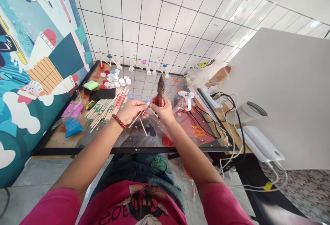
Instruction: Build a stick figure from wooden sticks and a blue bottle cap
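Observation:
Both hands meet over the middle of the table. My left hand point(132, 111), with a red bead bracelet at the wrist, pinches thin wooden sticks point(136, 119) joined at angles, with a small blue piece point(147, 101) at the top. My right hand point(164, 111) has its thumb and fingertips on the same piece, close to the left fingertips. Pliers with red handles point(161, 88) stand beside the right fingers, jaws pointing away; the fingers partly cover the handles. One stick point(143, 127) slants down below the hands.
At the left are bundled chopsticks point(104, 110), bottle caps point(121, 81), a green packet point(91, 85) and a blue bag point(73, 126). Small stick-and-cap models point(140, 65) line the back. A white glue gun point(187, 98) with a black cable lies right, near a power strip point(263, 144).

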Demonstrator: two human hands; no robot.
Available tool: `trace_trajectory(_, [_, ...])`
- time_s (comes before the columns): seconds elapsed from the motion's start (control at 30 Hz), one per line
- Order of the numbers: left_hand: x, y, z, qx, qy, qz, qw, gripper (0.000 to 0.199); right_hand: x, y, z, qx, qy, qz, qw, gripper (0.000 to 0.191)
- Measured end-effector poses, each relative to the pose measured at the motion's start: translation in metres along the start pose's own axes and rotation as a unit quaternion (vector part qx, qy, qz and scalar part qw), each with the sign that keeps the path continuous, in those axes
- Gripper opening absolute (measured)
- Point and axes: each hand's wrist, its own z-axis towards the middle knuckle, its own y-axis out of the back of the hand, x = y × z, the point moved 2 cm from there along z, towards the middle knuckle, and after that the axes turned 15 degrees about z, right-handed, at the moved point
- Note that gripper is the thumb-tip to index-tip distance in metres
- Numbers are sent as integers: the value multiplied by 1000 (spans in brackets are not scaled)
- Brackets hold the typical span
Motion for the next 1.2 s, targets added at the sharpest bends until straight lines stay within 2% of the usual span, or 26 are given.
trace_trajectory(0.23, [1, -1, 1, 18, 3, -13, 1000, 13, -2, 2, 0, -40, 16, 24, 999, 32])
trace_trajectory(0.57, [4, -1, 4, 25, 3, -28, 999, 16, -11, 0, -2, -41, -9, 33, 999, 33])
trace_trajectory(0.8, [3, 0, 4, -1, -7, -23, 1000, 12, -11, 1, -4, -34, -20, 50, 998, 36])
trace_trajectory(1.03, [3, -1, 4, 3, 5, 0, 1000, 16, -15, 3, -6, -40, 8, 27, 999, 35])
trace_trajectory(1.2, [2, -4, 2, -3, 24, 13, 1000, 15, -13, 2, -6, -51, 10, 49, 997, 36])
